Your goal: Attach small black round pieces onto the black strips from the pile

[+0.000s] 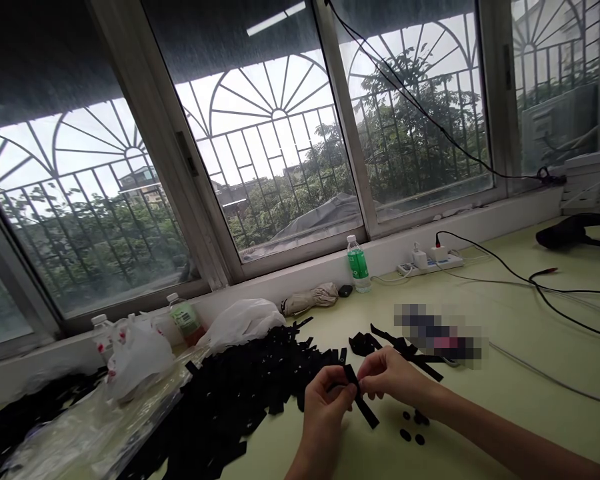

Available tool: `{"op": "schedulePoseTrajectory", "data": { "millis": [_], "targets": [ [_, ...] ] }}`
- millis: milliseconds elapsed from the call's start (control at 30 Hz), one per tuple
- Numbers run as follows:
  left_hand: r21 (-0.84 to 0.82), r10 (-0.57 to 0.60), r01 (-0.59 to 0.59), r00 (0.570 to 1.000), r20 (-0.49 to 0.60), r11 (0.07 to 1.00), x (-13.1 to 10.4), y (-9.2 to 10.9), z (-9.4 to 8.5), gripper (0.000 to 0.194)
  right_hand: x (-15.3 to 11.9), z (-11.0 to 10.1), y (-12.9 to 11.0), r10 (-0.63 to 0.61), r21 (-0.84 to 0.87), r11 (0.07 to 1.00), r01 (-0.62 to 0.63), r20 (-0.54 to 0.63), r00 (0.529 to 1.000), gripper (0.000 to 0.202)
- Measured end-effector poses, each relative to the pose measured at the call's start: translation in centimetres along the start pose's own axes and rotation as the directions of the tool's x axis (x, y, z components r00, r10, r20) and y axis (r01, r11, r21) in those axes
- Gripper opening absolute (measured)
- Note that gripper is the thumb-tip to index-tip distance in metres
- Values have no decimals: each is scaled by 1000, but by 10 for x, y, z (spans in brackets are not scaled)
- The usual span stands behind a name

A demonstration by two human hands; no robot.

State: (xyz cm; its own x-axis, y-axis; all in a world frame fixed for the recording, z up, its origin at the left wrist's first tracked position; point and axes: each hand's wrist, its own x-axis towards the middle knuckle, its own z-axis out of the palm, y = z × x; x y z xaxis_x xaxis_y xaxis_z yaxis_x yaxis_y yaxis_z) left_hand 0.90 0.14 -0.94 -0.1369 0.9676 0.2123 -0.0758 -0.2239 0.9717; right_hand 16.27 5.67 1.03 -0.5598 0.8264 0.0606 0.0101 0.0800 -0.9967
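Between finger and thumb, my left hand (327, 403) pinches a short black fabric strip (368, 413), which slants down to the right above the table. My right hand (393, 379) is closed in a pinch against the strip's right edge; whatever sits in its fingertips is hidden. Several small black round discs (419, 439) lie on the table below my right wrist. Left of my hands spreads a large heap of black strips (230, 387), some with small shiny round spots. A few longer black strips (427, 363) lie just beyond my right hand.
On the pale green table (530, 413), a blurred-out object (440, 333) lies behind my right hand. A green-labelled bottle (359, 263), a folded umbrella (310, 299) and a power strip (430, 264) line the window ledge. Cables (555, 313) cross the right side; plastic bags (137, 357) lie left.
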Motion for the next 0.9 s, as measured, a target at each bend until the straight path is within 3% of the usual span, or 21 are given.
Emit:
{"op": "schedulePoseTrajectory", "data": {
  "millis": [467,900],
  "targets": [
    [67,-23,32,992,-127,997,-5,13,4,23,-1,2,3,-133,42,990,132,34,991,11],
    [201,32,-23,999,-43,979,-5,10,3,27,-1,4,7,-130,26,991,130,-3,992,14]
  ]
}}
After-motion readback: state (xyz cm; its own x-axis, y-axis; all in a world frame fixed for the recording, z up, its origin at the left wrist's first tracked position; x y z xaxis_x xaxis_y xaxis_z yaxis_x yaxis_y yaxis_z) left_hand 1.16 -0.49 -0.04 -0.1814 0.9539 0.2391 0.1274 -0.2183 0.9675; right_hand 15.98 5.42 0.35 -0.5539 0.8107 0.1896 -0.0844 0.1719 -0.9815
